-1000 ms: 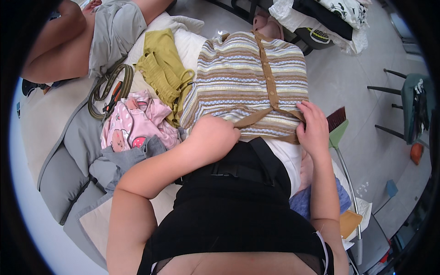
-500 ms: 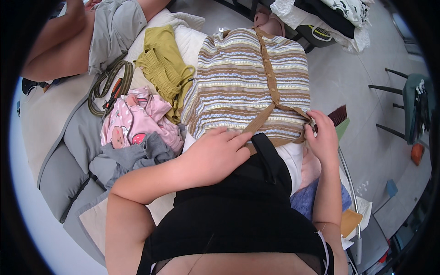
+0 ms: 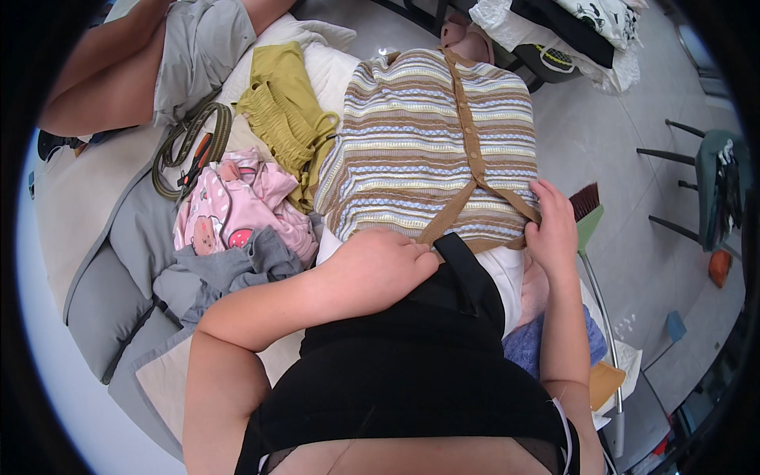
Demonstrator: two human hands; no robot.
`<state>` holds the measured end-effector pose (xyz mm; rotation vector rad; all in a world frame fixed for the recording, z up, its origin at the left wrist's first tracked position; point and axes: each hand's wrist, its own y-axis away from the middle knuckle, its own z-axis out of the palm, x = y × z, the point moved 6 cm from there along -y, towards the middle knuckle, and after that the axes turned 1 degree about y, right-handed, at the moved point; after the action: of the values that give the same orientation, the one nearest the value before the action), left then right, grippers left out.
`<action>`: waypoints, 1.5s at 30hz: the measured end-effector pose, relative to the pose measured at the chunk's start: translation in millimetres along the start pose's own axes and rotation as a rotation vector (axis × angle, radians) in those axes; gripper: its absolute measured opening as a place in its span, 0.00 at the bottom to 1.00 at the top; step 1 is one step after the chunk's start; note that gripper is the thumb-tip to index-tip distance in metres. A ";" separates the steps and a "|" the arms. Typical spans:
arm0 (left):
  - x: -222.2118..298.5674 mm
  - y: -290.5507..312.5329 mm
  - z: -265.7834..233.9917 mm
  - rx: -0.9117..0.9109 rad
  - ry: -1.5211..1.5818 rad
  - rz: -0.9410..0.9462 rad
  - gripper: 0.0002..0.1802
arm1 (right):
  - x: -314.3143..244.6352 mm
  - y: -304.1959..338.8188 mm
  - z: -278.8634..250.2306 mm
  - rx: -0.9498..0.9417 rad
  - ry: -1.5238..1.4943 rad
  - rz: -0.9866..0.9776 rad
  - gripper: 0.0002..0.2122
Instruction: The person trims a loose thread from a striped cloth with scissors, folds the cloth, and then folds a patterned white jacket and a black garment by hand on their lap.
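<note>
A knitted cardigan [image 3: 412, 142] in brown, cream and blue stripes lies spread face up over my lap. Its brown buttoned band runs down the front and parts into an upside-down V near the hem. My left hand [image 3: 384, 265] is closed at the lower end of the left band, its fingertips curled against the cloth. At the cardigan's right edge, my right hand [image 3: 554, 229] pinches the side near the hem between fingers and thumb. A black strap [image 3: 457, 273] lies just below the hem, over my black clothing.
Left of the cardigan lie mustard trousers [image 3: 277, 103], a pink printed garment [image 3: 237, 206], a grey cloth [image 3: 245, 265] and a coiled green strap [image 3: 170, 158] on the grey sofa [image 3: 107, 309]. Another person's bare leg [image 3: 103, 91] is beyond. A broom [image 3: 587, 218] stands at right, near a green chair [image 3: 712, 182].
My left fingers, stretched across the hem before, have curled in at the band. The right band's lower end now lies straighter toward my right hand, which stays at the edge.
</note>
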<state>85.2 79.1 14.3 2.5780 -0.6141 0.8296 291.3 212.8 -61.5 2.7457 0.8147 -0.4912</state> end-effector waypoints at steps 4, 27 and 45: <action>-3.6 -1.0 3.4 -0.006 -0.002 -0.001 0.08 | 11.4 6.0 -7.7 -0.072 -0.002 0.103 0.26; -29.4 3.4 3.3 0.120 0.080 -0.166 0.18 | 13.2 38.8 -7.8 -0.299 -0.234 0.026 0.31; -31.4 -10.9 10.4 0.065 0.082 -0.160 0.08 | 6.7 -60.8 -9.5 -0.016 -0.285 0.017 0.10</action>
<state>72.5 92.6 -15.2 2.5951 -0.3575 0.9098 264.7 268.7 -63.1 2.5826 0.7191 -0.8433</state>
